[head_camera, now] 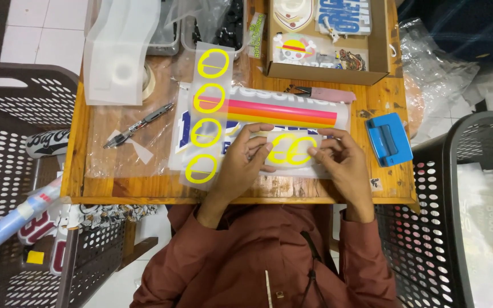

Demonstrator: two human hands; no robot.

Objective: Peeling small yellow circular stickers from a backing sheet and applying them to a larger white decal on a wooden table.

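Note:
My left hand (242,165) and my right hand (343,159) both pinch a small clear film piece (290,149) bearing two overlapping yellow ring stickers, low over the wooden table (144,185). Left of my left hand lies a long clear strip (206,108) with several yellow ring stickers in a column. Under both sits a stack of sticker sheets (283,111) with pink, orange and yellow stripes and blue letters.
A pen (138,125) lies at the left on clear plastic. A blue hole punch (390,138) sits at the right edge. A cardboard box (326,37) of stickers stands at the back, a pink-handled cutter (323,93) before it. Black perforated baskets (7,114) flank the table.

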